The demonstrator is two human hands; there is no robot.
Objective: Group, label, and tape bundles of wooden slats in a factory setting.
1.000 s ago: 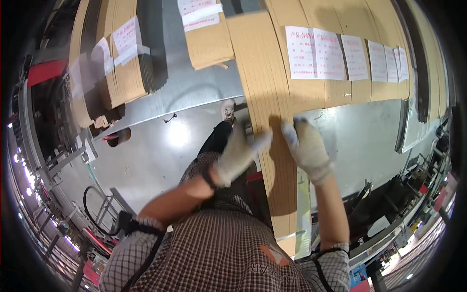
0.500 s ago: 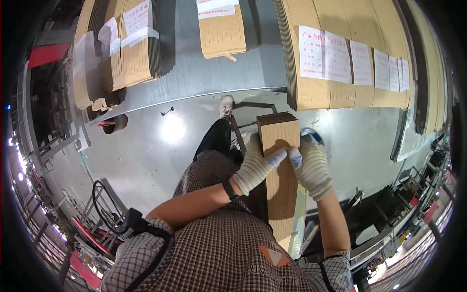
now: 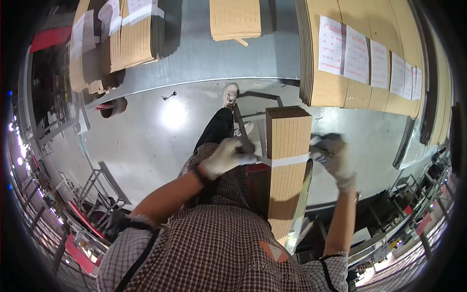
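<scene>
A long, narrow stack of brown cardboard pieces (image 3: 283, 190) stands on edge in front of me, running away from my body. Across its top lies a white strip of tape (image 3: 290, 160). My left hand (image 3: 224, 158), in a pale work glove, is closed on the strip's left end, just off the stack's side. At the right side, my gloved right hand (image 3: 336, 163) pinches the strip's other end. Its fingers are partly blurred, and a dark shape at them cannot be made out.
A grey metal table (image 3: 194, 73) lies ahead, bearing cardboard stacks at left (image 3: 134, 41), middle (image 3: 235, 19) and right (image 3: 335, 92), some with printed paper sheets. Below the table is a dark cylindrical object (image 3: 114, 107) on the floor. Metal racks (image 3: 99, 194) stand at left.
My hands have moved apart from the stack's top to its two sides. The white strip now shows stretched across the stack. The table's stacks have shifted up and mostly right in view.
</scene>
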